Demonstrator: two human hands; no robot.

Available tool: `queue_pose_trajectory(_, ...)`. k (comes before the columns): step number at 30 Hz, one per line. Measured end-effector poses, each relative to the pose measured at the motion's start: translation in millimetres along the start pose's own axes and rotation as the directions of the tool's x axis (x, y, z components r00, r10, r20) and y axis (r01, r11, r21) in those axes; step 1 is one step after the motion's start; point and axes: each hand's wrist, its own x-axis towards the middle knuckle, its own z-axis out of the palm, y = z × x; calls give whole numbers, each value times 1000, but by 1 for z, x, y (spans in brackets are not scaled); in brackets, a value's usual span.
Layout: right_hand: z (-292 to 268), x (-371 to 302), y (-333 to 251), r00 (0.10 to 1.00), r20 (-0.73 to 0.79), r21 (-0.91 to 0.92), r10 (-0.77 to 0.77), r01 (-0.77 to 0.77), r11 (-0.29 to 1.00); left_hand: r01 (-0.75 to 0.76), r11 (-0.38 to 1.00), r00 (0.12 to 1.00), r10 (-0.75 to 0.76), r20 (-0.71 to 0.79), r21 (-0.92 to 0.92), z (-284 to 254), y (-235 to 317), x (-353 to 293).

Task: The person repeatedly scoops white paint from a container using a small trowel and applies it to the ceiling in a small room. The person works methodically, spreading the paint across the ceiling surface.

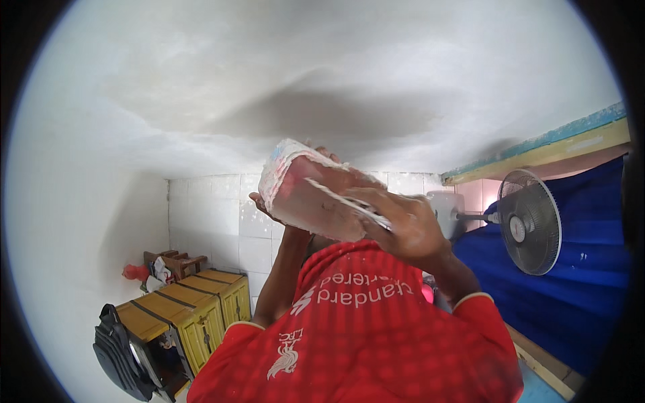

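In front of my chest I hold a see-through, pinkish plastic tub (322, 213), tilted, its edge caked with a white paste. My left hand (266, 207) is wrapped round it from behind; fingertips show over its far edge and the rest of that hand is hidden by the tub. Above the tub's near right end, my right hand (411, 225) is closed on a thin flat scraper (342, 199) smeared white. The scraper's blade lies against or just over the tub; I cannot tell if they touch. White smudges mark my right hand.
A wall fan (527, 221) juts out on the right before a blue curtain (584, 269). Yellow cabinets (201, 302) stand low on the left, with a black backpack (119, 352) beside them. A smooth white surface (322, 60) with grey patches spreads above; white tiles (205, 211) run behind.
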Motion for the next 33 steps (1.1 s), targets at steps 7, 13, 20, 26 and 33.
queue_pose_trajectory(7, 12, 38, 3, 988, 155, -7, -8, 9, 1000, -81, 990, 962, 109, 252, -118, 0, 0, 18)
queue_pose_trajectory(13, 29, 38, 18, 980, 141, 98, -142, 129, 987, -68, 990, 953, 100, 285, -121, 2, 12, 13)
queue_pose_trajectory(20, 33, 36, 21, 972, 213, 198, -100, 57, 979, -115, 992, 991, 119, 63, -58, -9, 9, 4)
queue_pose_trajectory(26, 40, 33, 15, 972, 175, 94, -156, 141, 986, -111, 992, 991, 106, -83, -55, -20, 11, -5)
queue_pose_trajectory(33, 43, 40, 18, 959, 217, 366, 182, -253, 896, -80, 986, 890, 138, -435, 148, -37, 21, -14)
